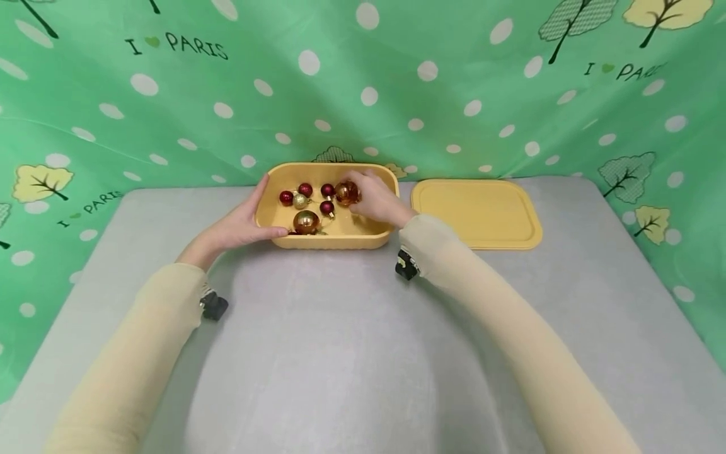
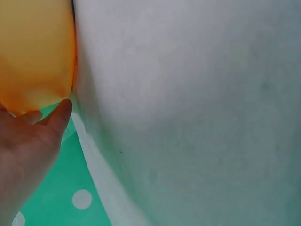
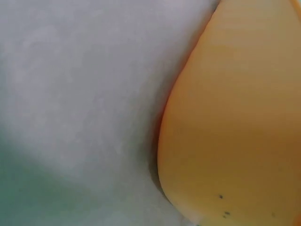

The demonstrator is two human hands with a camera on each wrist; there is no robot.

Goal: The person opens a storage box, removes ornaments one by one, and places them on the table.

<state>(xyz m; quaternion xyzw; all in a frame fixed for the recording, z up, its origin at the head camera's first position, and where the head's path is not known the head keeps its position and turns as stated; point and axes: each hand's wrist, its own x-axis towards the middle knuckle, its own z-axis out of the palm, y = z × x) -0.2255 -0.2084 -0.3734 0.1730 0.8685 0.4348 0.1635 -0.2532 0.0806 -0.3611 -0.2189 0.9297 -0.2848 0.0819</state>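
Sleeves closest | I've R hand nearer, pinching amber ball at its 9 o'clk | L hand spread wide, touching box at 9; long axis 9–3

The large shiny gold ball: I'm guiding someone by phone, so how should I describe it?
On the grey table, find the open yellow box left of the flat yellow lid. Inside, toward the near side, sits the shiny gold ball. It dwarfs the small dark red balls and, unlike the amber ball in the right hand, is not held.
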